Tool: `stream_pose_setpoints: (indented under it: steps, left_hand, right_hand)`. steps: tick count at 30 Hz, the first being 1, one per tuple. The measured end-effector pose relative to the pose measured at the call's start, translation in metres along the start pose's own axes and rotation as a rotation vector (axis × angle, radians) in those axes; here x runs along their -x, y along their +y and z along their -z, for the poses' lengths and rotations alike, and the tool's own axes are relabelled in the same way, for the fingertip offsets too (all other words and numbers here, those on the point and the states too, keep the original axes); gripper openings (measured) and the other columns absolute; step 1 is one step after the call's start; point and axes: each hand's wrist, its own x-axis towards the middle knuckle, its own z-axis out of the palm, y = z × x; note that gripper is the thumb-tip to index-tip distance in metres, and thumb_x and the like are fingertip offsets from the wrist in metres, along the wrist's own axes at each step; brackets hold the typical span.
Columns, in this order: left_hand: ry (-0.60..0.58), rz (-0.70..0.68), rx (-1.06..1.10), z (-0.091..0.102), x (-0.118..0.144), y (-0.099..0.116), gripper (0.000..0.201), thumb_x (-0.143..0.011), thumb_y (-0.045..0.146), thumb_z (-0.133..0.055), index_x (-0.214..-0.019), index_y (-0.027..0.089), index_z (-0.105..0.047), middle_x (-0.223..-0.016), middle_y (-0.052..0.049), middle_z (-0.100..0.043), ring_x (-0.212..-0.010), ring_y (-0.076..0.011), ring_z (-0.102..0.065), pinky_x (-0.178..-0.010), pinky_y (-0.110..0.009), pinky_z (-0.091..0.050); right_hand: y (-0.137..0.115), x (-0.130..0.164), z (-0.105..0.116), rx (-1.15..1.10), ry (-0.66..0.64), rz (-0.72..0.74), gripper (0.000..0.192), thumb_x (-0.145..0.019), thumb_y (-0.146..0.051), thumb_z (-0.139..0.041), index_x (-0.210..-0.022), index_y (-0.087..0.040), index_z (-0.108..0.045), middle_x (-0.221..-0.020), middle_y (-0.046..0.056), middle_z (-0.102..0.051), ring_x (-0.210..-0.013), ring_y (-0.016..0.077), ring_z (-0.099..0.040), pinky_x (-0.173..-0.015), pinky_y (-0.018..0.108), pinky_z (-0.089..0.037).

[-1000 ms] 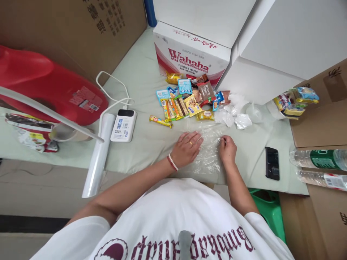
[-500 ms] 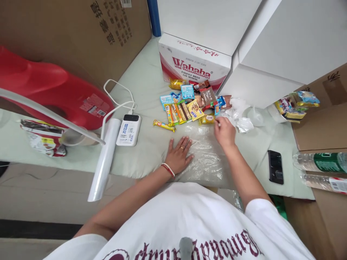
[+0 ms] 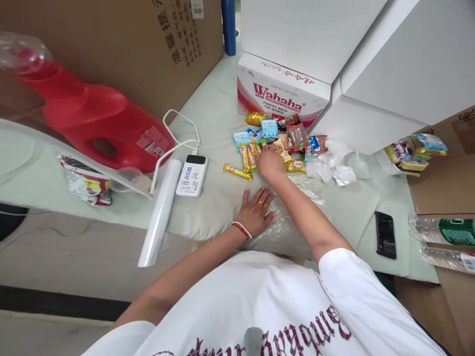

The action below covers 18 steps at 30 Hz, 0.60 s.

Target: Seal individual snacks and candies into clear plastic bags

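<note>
My left hand (image 3: 256, 212) lies flat, fingers spread, on the pale green cloth at the edge of a clear plastic sheet (image 3: 280, 225). My right hand (image 3: 272, 162) reaches over the pile of wrapped snacks, its fingers curled at the yellow cookie packet (image 3: 282, 150) and the green-and-yellow snack bars (image 3: 249, 156). What those fingertips grip, if anything, is hidden. A single yellow snack stick (image 3: 238, 172) lies left of the pile. Blue packets (image 3: 269, 128) and a brown packet (image 3: 297, 136) sit behind the hand. A gold packet (image 3: 296, 165) rests just right of it.
A white power bank (image 3: 192, 179), a lamp base (image 3: 160, 213) and a red jug (image 3: 111, 131) stand left. Behind the snacks is a Wahaha carton (image 3: 282, 94). Crumpled white wrappers (image 3: 343, 174), a black phone (image 3: 385, 235) and water bottles (image 3: 441, 231) lie right.
My right hand has moved left, from beside the gold packet to over the snack bars. My left hand stays flat on the cloth. The camera view has shifted slightly.
</note>
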Motion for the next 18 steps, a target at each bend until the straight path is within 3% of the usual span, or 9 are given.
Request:
stream_pose_setpoints:
  steps: [5, 11, 14, 18]
  left_hand:
    - [0.001, -0.007, 0.028, 0.001, -0.001, 0.000, 0.063, -0.106, 0.051, -0.038, -0.160, 0.020, -0.042, -0.169, -0.014, -0.038, -0.158, -0.0319, -0.031, -0.128, -0.068, -0.012]
    - [0.002, -0.004, 0.056, 0.003, -0.001, 0.000, 0.062, -0.106, 0.051, -0.039, -0.159, 0.019, -0.043, -0.168, -0.015, -0.039, -0.158, -0.0310, -0.032, -0.128, -0.068, -0.012]
    - [0.013, -0.004, 0.054, 0.003, 0.000, 0.000, 0.062, -0.106, 0.051, -0.039, -0.159, 0.019, -0.043, -0.168, -0.014, -0.039, -0.158, -0.0305, -0.032, -0.129, -0.068, -0.011]
    - [0.008, -0.004, 0.044, 0.002, 0.000, 0.000, 0.062, -0.105, 0.051, -0.040, -0.159, 0.020, -0.044, -0.167, -0.014, -0.041, -0.157, -0.0323, -0.032, -0.129, -0.067, -0.012]
  right_hand:
    - [-0.002, -0.012, -0.004, 0.018, 0.014, -0.013, 0.041, -0.104, -0.012, -0.031, -0.137, -0.005, -0.053, -0.135, 0.029, -0.058, -0.112, 0.0315, -0.069, -0.091, 0.042, -0.054]
    - [-0.005, -0.018, -0.003, -0.011, -0.060, -0.057, 0.042, -0.093, -0.034, -0.069, -0.126, -0.008, -0.064, -0.129, 0.026, -0.066, -0.115, 0.0338, -0.069, -0.095, 0.041, -0.053]
    - [-0.007, -0.019, 0.001, -0.056, -0.116, -0.069, 0.036, -0.091, -0.034, -0.070, -0.118, -0.011, -0.070, -0.126, 0.024, -0.070, -0.116, 0.0348, -0.068, -0.096, 0.042, -0.053]
    - [-0.007, -0.020, 0.000, -0.208, -0.115, 0.033, 0.030, -0.092, -0.034, -0.066, -0.116, -0.017, -0.072, -0.122, 0.016, -0.074, -0.114, 0.0313, -0.068, -0.096, 0.039, -0.052]
